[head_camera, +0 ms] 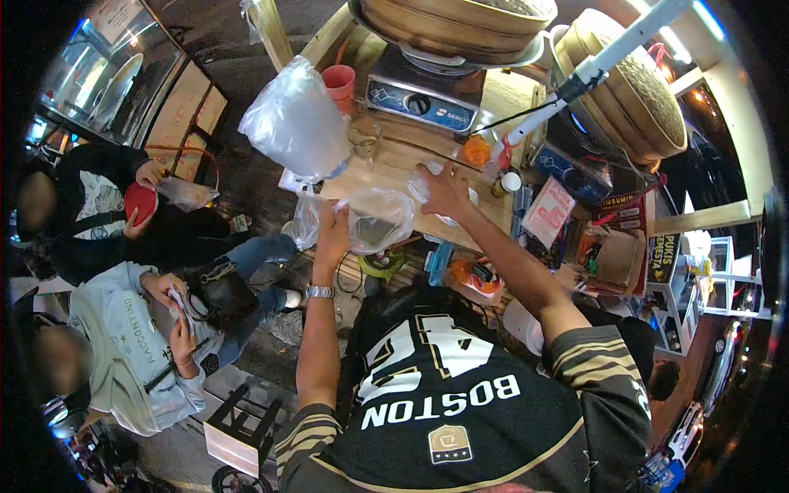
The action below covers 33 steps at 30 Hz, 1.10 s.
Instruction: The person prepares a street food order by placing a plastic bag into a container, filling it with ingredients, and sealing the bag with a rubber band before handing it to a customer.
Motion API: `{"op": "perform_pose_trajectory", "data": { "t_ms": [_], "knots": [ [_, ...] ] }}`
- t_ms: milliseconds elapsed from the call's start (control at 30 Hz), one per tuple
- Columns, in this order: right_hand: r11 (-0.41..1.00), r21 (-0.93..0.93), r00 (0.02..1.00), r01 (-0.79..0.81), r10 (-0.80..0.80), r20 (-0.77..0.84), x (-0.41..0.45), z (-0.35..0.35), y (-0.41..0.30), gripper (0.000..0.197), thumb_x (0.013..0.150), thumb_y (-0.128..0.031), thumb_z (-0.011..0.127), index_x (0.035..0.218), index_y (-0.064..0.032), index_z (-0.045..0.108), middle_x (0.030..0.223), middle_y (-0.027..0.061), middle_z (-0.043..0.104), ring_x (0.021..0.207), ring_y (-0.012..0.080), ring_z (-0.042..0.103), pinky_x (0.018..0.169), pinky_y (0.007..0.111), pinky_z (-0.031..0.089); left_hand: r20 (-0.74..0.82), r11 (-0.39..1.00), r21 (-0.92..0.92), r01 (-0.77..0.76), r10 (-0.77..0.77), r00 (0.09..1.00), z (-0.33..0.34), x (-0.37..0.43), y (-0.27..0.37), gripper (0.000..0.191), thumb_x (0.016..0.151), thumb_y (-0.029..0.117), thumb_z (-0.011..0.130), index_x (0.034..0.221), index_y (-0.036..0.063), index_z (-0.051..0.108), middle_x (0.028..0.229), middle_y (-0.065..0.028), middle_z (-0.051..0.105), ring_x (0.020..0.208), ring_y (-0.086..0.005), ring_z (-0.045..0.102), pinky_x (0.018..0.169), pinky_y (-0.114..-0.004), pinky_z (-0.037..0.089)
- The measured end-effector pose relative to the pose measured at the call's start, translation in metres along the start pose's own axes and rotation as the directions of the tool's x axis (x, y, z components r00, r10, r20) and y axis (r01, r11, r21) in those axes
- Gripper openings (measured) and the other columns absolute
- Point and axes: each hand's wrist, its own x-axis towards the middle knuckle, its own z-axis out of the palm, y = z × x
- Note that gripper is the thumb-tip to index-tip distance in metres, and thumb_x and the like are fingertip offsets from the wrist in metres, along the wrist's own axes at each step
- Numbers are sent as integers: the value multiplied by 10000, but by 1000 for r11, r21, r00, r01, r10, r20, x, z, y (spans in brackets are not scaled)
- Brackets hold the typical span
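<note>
My left hand (333, 231), with a metal watch at the wrist, grips a clear plastic bag (382, 215). The bag spreads out on both sides of my fingers, over the front edge of the wooden counter (394, 142). My right hand (447, 190) is over the counter, fingers bent and partly spread around clear plastic (419, 187). More clear plastic shows beneath the palm; whether I grip it is hard to tell. Beyond my left hand stands a large bag of stacked clear plastic (296, 123). A glass (365, 137) is beside it.
Bamboo steamers (456, 31) sit on a gas stove (425, 98); more steamers (622, 92) stand right. A white pole (555, 111) slants across the counter. A small jar (509, 182) and red cup (339, 86) stand there. Two people sit left, near a stool (237, 431).
</note>
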Motion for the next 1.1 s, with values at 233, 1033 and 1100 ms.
{"op": "perform_pose_trajectory", "data": {
  "t_ms": [233,1033,1100],
  "knots": [
    [972,106,978,208,-206,-27,17,-6,34,1058,574,-447,861,1499,-269,379,1309,357,479,1141,547,530,921,648,464,89,990,49,130,-134,987,4,21,-10,329,1051,288,501,1219,9,546,989,-175,636,895,-288,595,815,-418,469],
    [691,233,727,684,-671,-146,-5,-21,9,903,608,-376,885,1427,-261,522,1233,236,479,1165,432,489,981,538,435,752,489,-527,695,-112,649,107,78,-50,450,1029,326,535,1402,74,526,1318,-124,637,1133,-260,664,930,-383,591],
    [701,31,702,712,-711,-47,-4,-5,22,899,601,-385,892,1418,-288,531,1220,211,496,1142,408,510,978,566,423,597,606,-587,536,-123,793,123,85,-62,391,1038,294,522,1354,65,550,1145,-90,687,956,-193,688,698,-309,549]
  ]
}}
